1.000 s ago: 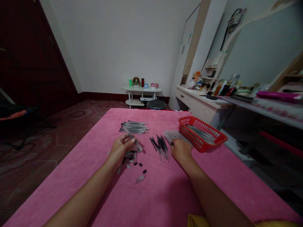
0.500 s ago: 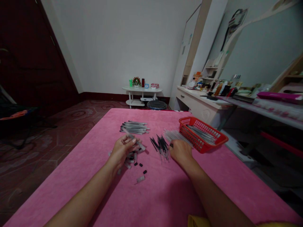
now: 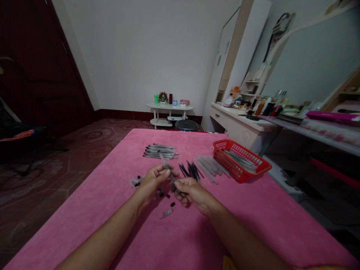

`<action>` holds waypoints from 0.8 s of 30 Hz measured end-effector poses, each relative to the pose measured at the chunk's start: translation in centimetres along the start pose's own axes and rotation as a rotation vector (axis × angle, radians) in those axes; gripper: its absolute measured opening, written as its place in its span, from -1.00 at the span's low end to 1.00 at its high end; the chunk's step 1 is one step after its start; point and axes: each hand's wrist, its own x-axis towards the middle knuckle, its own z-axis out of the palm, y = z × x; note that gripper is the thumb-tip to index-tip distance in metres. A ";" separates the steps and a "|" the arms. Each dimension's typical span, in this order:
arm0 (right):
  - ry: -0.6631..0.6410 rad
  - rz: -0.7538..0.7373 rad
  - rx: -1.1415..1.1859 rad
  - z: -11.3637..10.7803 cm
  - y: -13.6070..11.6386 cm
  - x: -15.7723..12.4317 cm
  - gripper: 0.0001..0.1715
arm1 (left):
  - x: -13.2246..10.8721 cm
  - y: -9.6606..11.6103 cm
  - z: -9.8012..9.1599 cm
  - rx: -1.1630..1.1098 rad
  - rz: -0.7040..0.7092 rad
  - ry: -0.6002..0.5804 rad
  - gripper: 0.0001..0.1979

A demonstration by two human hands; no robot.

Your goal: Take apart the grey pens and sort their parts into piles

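My left hand (image 3: 153,181) and my right hand (image 3: 190,193) meet above the pink cloth (image 3: 253,217), both closed on one grey pen barrel (image 3: 165,165) that slants up and to the left. What the right fingers pinch at its lower end is too small to tell. Small black and grey caps (image 3: 168,208) lie scattered just under the hands. Behind them lie a stack of grey pens (image 3: 161,151), a bunch of black refills (image 3: 191,170) and a row of clear tubes (image 3: 209,166).
A red basket (image 3: 239,160) with more pens stands at the right of the cloth. A dressing table (image 3: 242,123) with bottles runs along the right wall. A small white table (image 3: 169,111) stands at the far wall.
My right hand left the clear tubes beside the basket and came left to join the left hand on the pen barrel. The left hand lifted slightly.
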 end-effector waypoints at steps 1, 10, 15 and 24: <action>-0.047 0.004 0.058 0.1 -0.1 -0.1 -0.52 | 0.0 0.0 0.1 -0.039 -0.005 -0.001 -0.64; 0.191 -0.152 -0.493 0.2 0.3 0.2 -0.64 | 0.3 -1.5 0.2 -0.160 -0.023 0.166 -0.68; 0.459 -0.221 -1.175 1.1 -0.5 -0.7 -0.72 | 0.3 -1.9 0.7 -0.150 -0.007 0.265 -0.71; 0.144 -0.157 -0.218 1.8 -0.7 -0.6 -0.58 | 0.0 -0.6 0.5 -0.265 0.017 0.074 -0.69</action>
